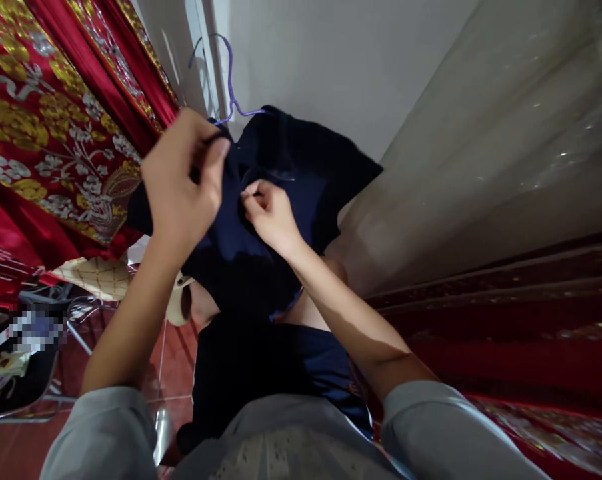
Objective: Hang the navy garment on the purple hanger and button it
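A dark navy short-sleeved shirt (pixel 325 153) hangs in front of me on a purple clothes hanger (pixel 231 87), the hook showing above the neckline. My left hand (pixel 183 177) is closed at the upper left of the shirt, near the collar, fingers curled round the dark cloth. Lower and nearer the middle, my right hand (pixel 271 213) pinches an edge of the shirt front between thumb and fingers. The cloth gathers in folds around that pinch. Whether a button lies in the right fingers cannot be made out.
Red cloth with gold and silver embroidery (pixel 45 120) hangs at the left. A pale, shiny cover (pixel 455 167) and dark red fabric (pixel 521 360) run along the right. A black chair (pixel 25 373) with items on it stands lower left on red floor tiles (pixel 175 360).
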A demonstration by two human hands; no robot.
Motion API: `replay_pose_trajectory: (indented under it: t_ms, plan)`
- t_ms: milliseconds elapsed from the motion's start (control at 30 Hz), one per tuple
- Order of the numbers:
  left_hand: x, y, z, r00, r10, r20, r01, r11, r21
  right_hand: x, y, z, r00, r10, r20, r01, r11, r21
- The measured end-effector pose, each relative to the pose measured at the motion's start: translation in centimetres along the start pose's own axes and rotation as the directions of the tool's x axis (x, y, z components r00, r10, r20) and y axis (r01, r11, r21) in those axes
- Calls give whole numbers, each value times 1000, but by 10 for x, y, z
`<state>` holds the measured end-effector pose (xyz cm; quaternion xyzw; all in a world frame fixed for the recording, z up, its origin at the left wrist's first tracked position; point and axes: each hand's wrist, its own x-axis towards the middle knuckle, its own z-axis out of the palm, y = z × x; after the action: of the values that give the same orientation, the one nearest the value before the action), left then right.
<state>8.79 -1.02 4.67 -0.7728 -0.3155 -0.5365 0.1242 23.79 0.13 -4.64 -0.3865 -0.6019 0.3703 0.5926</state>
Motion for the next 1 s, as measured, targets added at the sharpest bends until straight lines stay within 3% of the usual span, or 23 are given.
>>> replay_pose_trajectory:
  t_ms: [67, 133, 167, 200, 233, 300, 367, 433, 467, 533, 600, 633, 667, 767, 833, 900, 933, 1000]
  plan:
    - [-7, -42, -9, 979, -81, -189, 74, 996, -45, -11, 13, -3, 999, 34, 14, -32, 992, -124]
    - [-28, -96, -22, 915, -300, -269, 270, 952, -144, -25, 24, -7, 996, 63, 61, -47, 973, -228]
    - [-44, -121, -29, 831, -506, -230, 458, 858, -232, -33, 29, -9, 991, 83, 102, -53, 962, -266]
    - [-62, -142, -35, 699, -705, -122, 654, 698, -293, -39, 32, -12, 982, 104, 159, -52, 952, -300]
    - [-81, -157, -41, 556, -831, 28, 798, 524, -298, -44, 34, -14, 967, 122, 225, -40, 941, -335]
    - [-116, -168, -48, 447, -884, 135, 878, 405, -257, -47, 33, -18, 918, 143, 371, 20, 916, -402]
    - [-139, -159, -51, 322, -919, 228, 943, 288, -168, -43, 26, -24, 835, 166, 525, 92, 898, -431]
    - [-147, -143, -50, 251, -890, 381, 966, 258, -32, -37, 16, -31, 745, 191, 639, 131, 897, -421]
    - [-147, -135, -50, 265, -851, 453, 949, 315, 37, -33, 11, -33, 710, 197, 676, 141, 901, -411]
    - [-137, -121, -49, 394, -737, 550, 836, 535, 118, -28, 5, -35, 682, 173, 711, 158, 914, -374]
    - [-124, -111, -48, 531, -597, 601, 678, 725, 121, -24, 5, -33, 706, 103, 700, 159, 941, -299]
    - [-117, -106, -48, 563, -527, 637, 625, 775, 89, -21, 8, -31, 734, 64, 676, 147, 957, -249]
    - [-111, -102, -48, 567, -465, 679, 603, 797, 42, -17, 12, -29, 771, 35, 636, 120, 973, -199]
    - [-103, -91, -50, 547, -411, 729, 672, 735, -90, 1, 36, -28, 894, 98, 438, -45, 991, -128]
    - [-105, -87, -52, 580, -507, 637, 754, 630, -185, 14, 53, -32, 938, 219, 269, -189, 973, -134]
    - [-110, -85, -52, 591, -660, 463, 806, 488, -334, 22, 68, -38, 935, 321, 149, -303, 944, -131]
    - [-114, -84, -50, 572, -731, 372, 808, 421, -413, 23, 73, -39, 927, 357, 117, -343, 931, -122]
    - [-122, -82, -43, 487, -837, 249, 796, 307, -522, 21, 77, -39, 908, 406, 100, -394, 911, -121]
